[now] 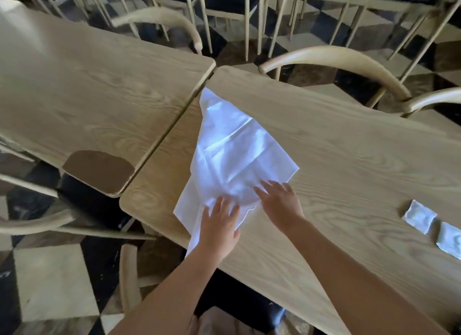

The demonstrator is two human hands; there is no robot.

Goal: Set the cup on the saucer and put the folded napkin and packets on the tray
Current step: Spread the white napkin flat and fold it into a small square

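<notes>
So the white napkin (232,155) is spread flat on the wooden table (336,160), near its left edge. It's pressed down by the left hand (219,224) and right hand (282,202), fingers straight, nothing gripped. Two packets (434,228) are parked off right.

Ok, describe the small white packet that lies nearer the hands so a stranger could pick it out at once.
Start at the pale wooden table with the spread white cloth napkin. Near its right edge lie two small white square packets. The wanted packet is the left one, fully in view; its neighbour is cut by the picture's edge.
</notes>
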